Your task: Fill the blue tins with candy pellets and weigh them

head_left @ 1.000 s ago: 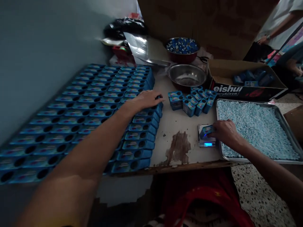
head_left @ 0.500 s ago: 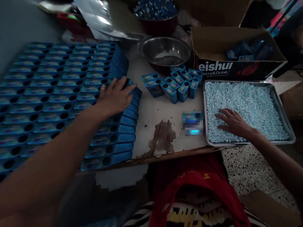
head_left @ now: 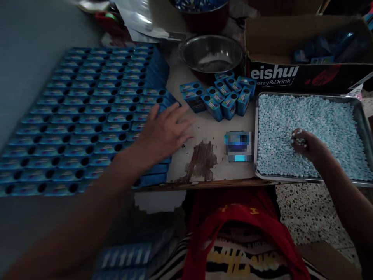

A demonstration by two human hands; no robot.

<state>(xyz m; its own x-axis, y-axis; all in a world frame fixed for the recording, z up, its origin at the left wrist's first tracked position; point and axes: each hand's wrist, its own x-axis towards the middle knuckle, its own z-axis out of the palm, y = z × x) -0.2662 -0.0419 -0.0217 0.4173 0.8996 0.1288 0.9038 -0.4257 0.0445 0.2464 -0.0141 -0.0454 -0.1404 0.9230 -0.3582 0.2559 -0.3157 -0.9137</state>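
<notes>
My left hand (head_left: 166, 131), open with its fingers spread, is over the right edge of the rows of small blue boxes (head_left: 87, 116) and the tabletop beside them. Each box has a dark round hole on top. On the right, my right hand (head_left: 310, 144) is closed over the metal tray (head_left: 256, 155), with some small pale-blue tablets (head_left: 279, 116) showing between its fingers. More of these tablets fill the tray. A small group of similar blue boxes (head_left: 215, 102) stands between my hands, farther back. Nearer the tray lies a pixelated bluish thing (head_left: 239, 147).
Behind the small group is a shallow steel bowl (head_left: 211, 52). A dark red pot (head_left: 204, 19) with blue pieces stands farther back. An open carton (head_left: 274, 74) holding blue packages sits behind the tray. The worn wooden table edge (head_left: 210, 184) runs along the front.
My left hand has shifted right from the boxes toward the bare table. My right hand, spread on the tablets before, has closed on some of them. The view has shifted slightly.
</notes>
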